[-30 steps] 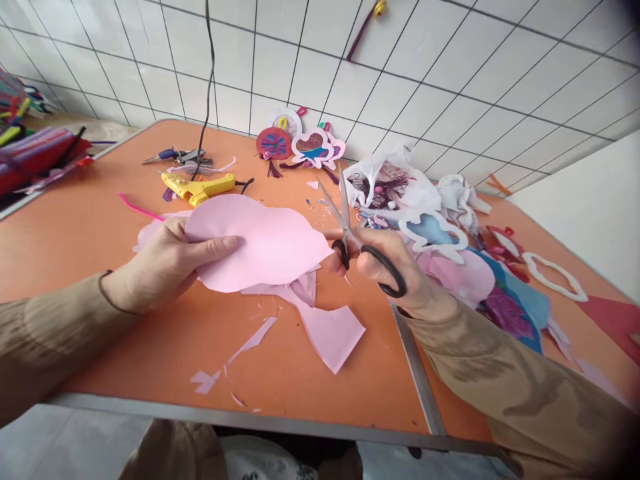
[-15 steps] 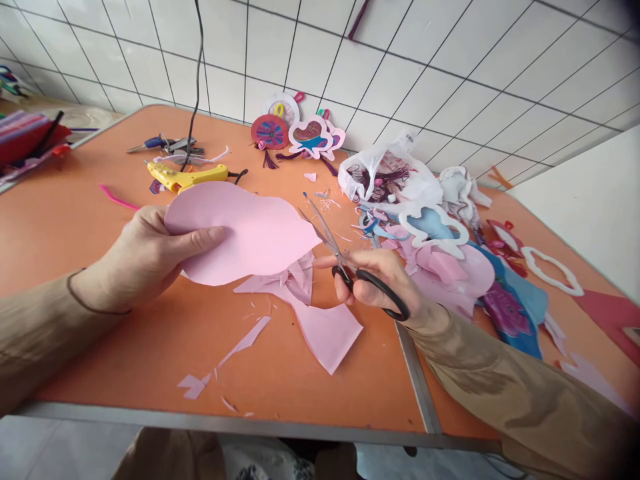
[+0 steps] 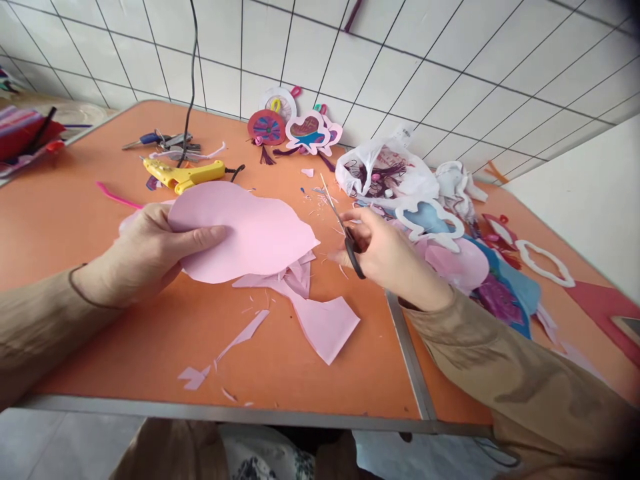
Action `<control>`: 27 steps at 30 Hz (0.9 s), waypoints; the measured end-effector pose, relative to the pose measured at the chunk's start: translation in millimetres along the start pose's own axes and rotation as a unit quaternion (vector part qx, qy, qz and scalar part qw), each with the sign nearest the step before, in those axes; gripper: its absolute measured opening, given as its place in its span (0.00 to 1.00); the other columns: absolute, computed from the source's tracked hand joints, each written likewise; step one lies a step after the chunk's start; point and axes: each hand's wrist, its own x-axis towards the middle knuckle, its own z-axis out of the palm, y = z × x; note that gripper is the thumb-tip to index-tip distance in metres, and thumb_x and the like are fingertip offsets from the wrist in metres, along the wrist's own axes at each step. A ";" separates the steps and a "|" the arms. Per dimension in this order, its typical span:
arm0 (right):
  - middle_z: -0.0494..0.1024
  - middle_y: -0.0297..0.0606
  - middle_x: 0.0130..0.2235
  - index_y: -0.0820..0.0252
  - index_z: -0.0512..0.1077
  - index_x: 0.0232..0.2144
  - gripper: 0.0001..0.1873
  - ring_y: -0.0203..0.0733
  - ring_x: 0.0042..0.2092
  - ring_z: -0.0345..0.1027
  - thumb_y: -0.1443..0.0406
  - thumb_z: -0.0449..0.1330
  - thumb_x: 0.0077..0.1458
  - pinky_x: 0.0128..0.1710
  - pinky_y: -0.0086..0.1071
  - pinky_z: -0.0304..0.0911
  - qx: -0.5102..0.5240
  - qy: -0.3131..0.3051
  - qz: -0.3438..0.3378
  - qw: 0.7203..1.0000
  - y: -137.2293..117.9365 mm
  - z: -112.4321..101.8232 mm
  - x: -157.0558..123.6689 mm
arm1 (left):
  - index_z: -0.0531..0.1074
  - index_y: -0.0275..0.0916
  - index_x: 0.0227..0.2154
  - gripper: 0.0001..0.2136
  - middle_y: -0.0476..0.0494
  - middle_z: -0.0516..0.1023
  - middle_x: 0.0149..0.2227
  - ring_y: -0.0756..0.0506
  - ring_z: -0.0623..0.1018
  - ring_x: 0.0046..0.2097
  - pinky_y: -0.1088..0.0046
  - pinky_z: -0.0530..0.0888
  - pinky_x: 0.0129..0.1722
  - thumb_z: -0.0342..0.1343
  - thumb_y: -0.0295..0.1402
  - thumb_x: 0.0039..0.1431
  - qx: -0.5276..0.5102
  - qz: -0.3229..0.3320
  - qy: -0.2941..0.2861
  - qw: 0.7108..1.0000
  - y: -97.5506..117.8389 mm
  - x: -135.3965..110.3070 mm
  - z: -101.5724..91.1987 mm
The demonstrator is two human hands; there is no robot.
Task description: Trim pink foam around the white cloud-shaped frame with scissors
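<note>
A pink sheet cut to a wavy rounded outline (image 3: 250,230) is pinched at its left end by my left hand (image 3: 155,247), the thumb flat on top. My right hand (image 3: 383,257) grips black-handled scissors (image 3: 350,243), their blades pointing up and away, apart from the sheet's right tip. Pink offcuts (image 3: 325,327) lie on the orange table (image 3: 165,353) below the sheet. A thin pink sliver (image 3: 247,333) rests nearer the front edge.
Behind the sheet lies a yellow glue gun (image 3: 183,175); a black cable (image 3: 193,87) hangs nearby. Decorated hangings (image 3: 267,127) lean on the tiled wall. A white plastic bag (image 3: 385,170), a white wavy frame (image 3: 430,223) and more scraps crowd the right side.
The scissors have moved away from the sheet's right tip, and their blades have swung together and now point more upward. My right hand has turned over. My left hand keeps its hold.
</note>
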 end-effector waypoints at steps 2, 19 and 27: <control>0.77 0.34 0.29 0.58 0.69 0.48 0.29 0.47 0.31 0.73 0.51 0.68 0.48 0.33 0.39 0.63 -0.139 0.027 0.012 0.990 7.1 -3.8 5.7 | 0.84 0.34 0.27 0.11 0.44 0.86 0.30 0.46 0.83 0.30 0.76 0.82 0.29 0.76 0.33 0.39 0.005 0.002 -0.007 1.000 -1.4 0.3 -0.8; 0.79 0.42 0.27 0.55 0.79 0.33 0.18 0.51 0.31 0.72 0.49 0.61 0.53 0.29 0.37 0.54 -0.372 -0.123 0.019 0.920 6.6 -18.5 12.1 | 0.82 0.38 0.31 0.11 0.45 0.85 0.34 0.44 0.82 0.34 0.75 0.80 0.32 0.72 0.40 0.48 0.132 0.012 -0.169 0.977 -5.9 1.1 -4.4; 0.79 0.37 0.28 0.53 0.77 0.31 0.10 0.45 0.29 0.70 0.55 0.67 0.49 0.29 0.38 0.62 -0.103 -0.039 -0.030 0.994 18.3 -19.0 12.2 | 0.81 0.37 0.36 0.16 0.40 0.85 0.41 0.41 0.83 0.40 0.70 0.82 0.36 0.72 0.39 0.46 0.128 0.017 -0.183 0.975 -4.4 -3.5 0.3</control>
